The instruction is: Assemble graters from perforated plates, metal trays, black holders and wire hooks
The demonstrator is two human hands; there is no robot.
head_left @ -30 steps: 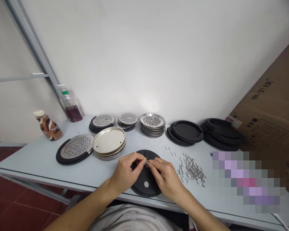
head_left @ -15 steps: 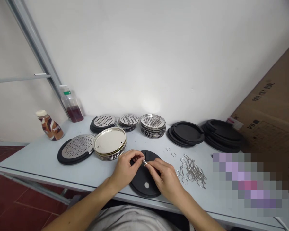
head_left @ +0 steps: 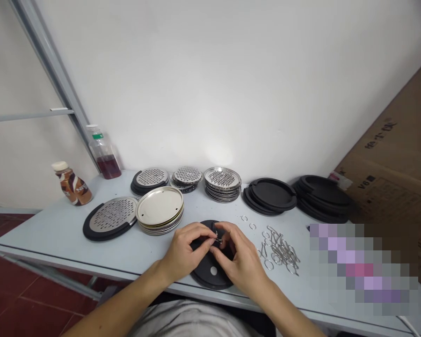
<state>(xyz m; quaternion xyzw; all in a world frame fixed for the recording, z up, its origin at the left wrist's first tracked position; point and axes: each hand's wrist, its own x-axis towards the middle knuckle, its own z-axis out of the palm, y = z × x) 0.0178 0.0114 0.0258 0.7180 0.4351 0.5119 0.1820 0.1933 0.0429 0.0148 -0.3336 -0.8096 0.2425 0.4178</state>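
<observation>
My left hand [head_left: 187, 248] pinches a small shiny metal ring [head_left: 218, 239] between thumb and fingertips. From the other side, my right hand [head_left: 243, 260] curls its thumb and fingers round the same piece; its exact shape is partly hidden by the fingertips. Beneath both hands lies a round black disc [head_left: 206, 280] with a pale circular spot, close to the table's front edge. To the right of my right hand, a loose heap of metal rings and looped wire pieces [head_left: 284, 252] is spread on the table.
Left of the hands stand stacked metal plates [head_left: 159, 206] and a black-rimmed grater [head_left: 114, 215]. Further back are stacked grater discs [head_left: 222, 180] and black round holders [head_left: 272, 193]. Two bottles [head_left: 73, 185] stand at far left; a cardboard box [head_left: 396, 187] leans at right.
My right hand has rolled its fingers upward and opened its grip somewhat around the metal piece. The piece has turned between the fingertips and shifted slightly right.
</observation>
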